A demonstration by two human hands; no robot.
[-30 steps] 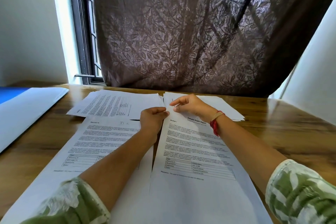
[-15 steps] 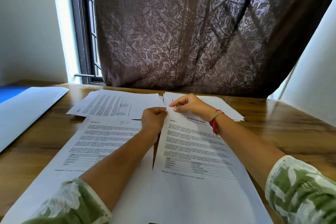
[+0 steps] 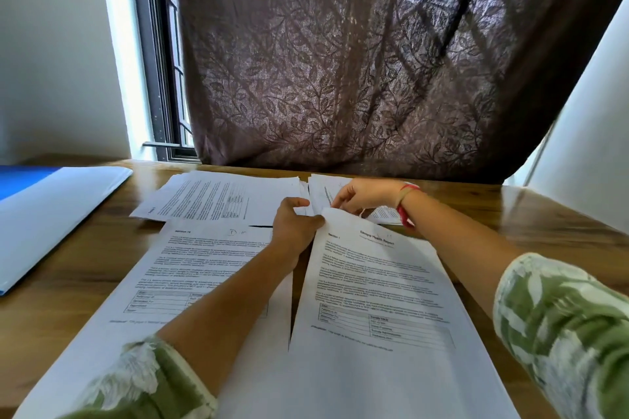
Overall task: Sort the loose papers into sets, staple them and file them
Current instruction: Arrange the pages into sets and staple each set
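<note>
Head view, the only one. Left hand [image 3: 296, 224] is curled, thumb and fingers pinching the top-left corner of the report [image 3: 374, 282], the front-right paper headed "Sample Health Report". Right hand [image 3: 364, 196] pinches with its fingertips [image 3: 335, 205] at the same corner from the far side; whether it has one sheet or several I cannot tell. Change over the last second: that corner, near flat before, now stands curled up off the table [image 3: 544, 231], and the right hand has drawn back toward the curtain [image 3: 340, 61]. The rest of the report lies flat, just beside the Section 19 sheet [image 3: 204, 265], a narrow gap between them. Far left pile [image 3: 221, 197] and far right pile [image 3: 384, 214] look unmoved; folder [image 3: 51, 214] lies well apart at the left edge. No stapler in view. Judgement: sorting is under way, the corner being lifted to peel or square sheets; stapling and filing not yet begun.
</note>
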